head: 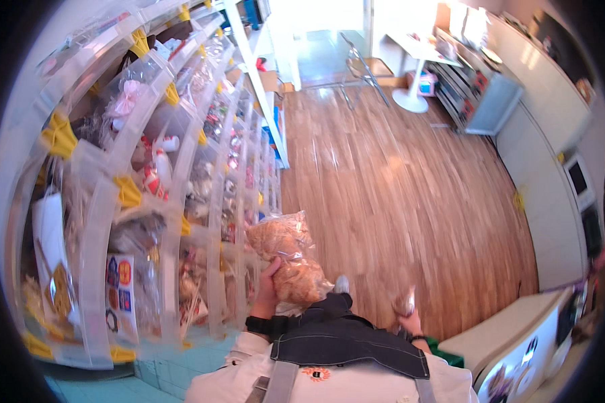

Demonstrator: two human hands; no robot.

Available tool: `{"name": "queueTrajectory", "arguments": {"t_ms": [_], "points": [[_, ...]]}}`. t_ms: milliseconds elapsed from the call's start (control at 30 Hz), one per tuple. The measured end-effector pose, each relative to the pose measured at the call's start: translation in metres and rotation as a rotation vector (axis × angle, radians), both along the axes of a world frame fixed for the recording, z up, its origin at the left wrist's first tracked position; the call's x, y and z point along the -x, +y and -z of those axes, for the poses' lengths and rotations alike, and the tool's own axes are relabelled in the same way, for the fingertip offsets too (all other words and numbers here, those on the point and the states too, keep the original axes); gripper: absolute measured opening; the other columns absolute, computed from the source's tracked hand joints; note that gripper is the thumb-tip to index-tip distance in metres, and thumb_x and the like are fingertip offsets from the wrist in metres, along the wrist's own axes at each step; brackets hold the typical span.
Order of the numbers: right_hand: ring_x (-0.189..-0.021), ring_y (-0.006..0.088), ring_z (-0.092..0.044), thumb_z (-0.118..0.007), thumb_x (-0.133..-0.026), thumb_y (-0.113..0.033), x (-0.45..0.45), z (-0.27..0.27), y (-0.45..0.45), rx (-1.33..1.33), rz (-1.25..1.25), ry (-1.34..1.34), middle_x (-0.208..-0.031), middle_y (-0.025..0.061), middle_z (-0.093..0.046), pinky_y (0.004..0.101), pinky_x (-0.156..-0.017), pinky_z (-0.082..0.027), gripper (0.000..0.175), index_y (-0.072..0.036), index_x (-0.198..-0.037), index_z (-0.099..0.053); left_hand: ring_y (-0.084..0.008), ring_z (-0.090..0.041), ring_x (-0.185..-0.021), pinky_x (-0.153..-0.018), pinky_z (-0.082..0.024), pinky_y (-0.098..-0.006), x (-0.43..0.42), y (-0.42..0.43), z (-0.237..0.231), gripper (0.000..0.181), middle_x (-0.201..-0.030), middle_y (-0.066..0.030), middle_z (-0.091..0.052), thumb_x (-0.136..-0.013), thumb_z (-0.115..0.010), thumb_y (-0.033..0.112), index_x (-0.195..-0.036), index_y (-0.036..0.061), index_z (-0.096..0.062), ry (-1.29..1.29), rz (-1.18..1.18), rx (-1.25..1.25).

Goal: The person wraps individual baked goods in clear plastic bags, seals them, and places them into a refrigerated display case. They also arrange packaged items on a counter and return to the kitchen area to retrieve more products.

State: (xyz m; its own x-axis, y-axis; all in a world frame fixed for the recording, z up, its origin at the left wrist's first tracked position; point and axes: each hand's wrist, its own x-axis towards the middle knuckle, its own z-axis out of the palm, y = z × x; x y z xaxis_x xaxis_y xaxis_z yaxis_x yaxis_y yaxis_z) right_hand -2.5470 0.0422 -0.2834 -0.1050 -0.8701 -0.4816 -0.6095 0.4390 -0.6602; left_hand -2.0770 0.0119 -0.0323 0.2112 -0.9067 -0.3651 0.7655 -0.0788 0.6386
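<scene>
A large clear plastic bag of light brown, flaky-looking contents [302, 279] is in my left hand [268, 287], whose fingers and thumb press on its near side; the bag is pinched in the middle. Low at my right side, my right hand [410, 321] is closed around a smaller, shiny clear packet [404, 302] with brownish contents. What exactly either bag contains cannot be told. The dark apron [348, 347] lies across my front between both hands.
Stacked clear plastic bins with yellow connectors [128, 191] stand close on my left, full of packaged goods. Ahead are a folding chair [365, 68], a white pedestal table [411, 98] and a metal-sided unit [491, 106]. A white-fronted cabinet [509, 322] stands at the lower right.
</scene>
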Motion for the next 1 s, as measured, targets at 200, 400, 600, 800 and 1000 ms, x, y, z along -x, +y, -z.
{"name": "queueTrajectory", "arguments": {"t_ms": [200,400,600,800,1000], "points": [[-0.099,0.0355,-0.063,-0.074,-0.064,-0.039,0.047,0.023,-0.049,-0.404,-0.125,0.137,-0.103,0.0224,-0.065,0.0430,-0.084,-0.050,0.062,-0.001,-0.110,-0.056,-0.0285,-0.061,-0.105,-0.094,-0.048,-0.0423,0.003,-0.147,-0.018,0.047,-0.117,-0.0146,-0.060,-0.094,-0.050,0.037,-0.126,0.0020,-0.049,0.081,0.004,0.114],[-0.097,0.0337,-0.063,-0.067,-0.070,-0.044,0.024,0.029,-0.218,-0.364,-0.050,0.179,-0.103,0.0194,-0.065,0.0425,-0.082,-0.050,0.055,-0.006,-0.109,-0.058,-0.0280,-0.060,-0.106,-0.094,-0.048,-0.0429,0.004,-0.293,0.020,0.050,-0.118,-0.0147,-0.060,-0.094,-0.050,0.037,-0.128,0.0012,-0.047,0.118,0.010,-0.014],[-0.095,0.0320,-0.064,-0.061,-0.076,-0.049,-0.001,0.017,-0.457,-0.210,-0.230,0.244,-0.104,0.0164,-0.065,0.0419,-0.080,-0.051,0.049,-0.011,-0.108,-0.061,-0.0289,-0.059,-0.109,-0.094,-0.048,-0.0440,0.000,-0.453,0.028,0.054,-0.120,-0.0153,-0.059,-0.094,-0.048,0.041,-0.131,0.0017,-0.045,0.077,-0.092,-0.048],[-0.094,0.0302,-0.065,-0.054,-0.082,-0.053,-0.087,-0.048,-0.761,0.089,-0.375,0.421,-0.105,0.0134,-0.066,0.0413,-0.078,-0.052,0.045,-0.016,-0.107,-0.064,-0.0314,-0.058,-0.109,-0.095,-0.048,-0.0456,-0.031,-0.580,-0.023,0.058,-0.124,-0.0160,-0.055,-0.095,-0.044,0.046,-0.133,0.0017,-0.042,-0.038,-0.222,0.092],[-0.094,0.0361,-0.060,-0.067,-0.070,-0.018,-0.191,-0.021,-0.982,0.299,-0.346,0.342,-0.097,0.0186,-0.062,0.0433,-0.079,-0.050,0.034,-0.007,-0.100,-0.057,-0.0337,-0.051,-0.117,-0.101,-0.042,-0.0483,-0.096,-0.695,0.012,0.064,-0.132,-0.0175,-0.048,-0.095,-0.040,0.049,-0.137,0.0009,-0.035,-0.210,-0.269,0.120]]}}
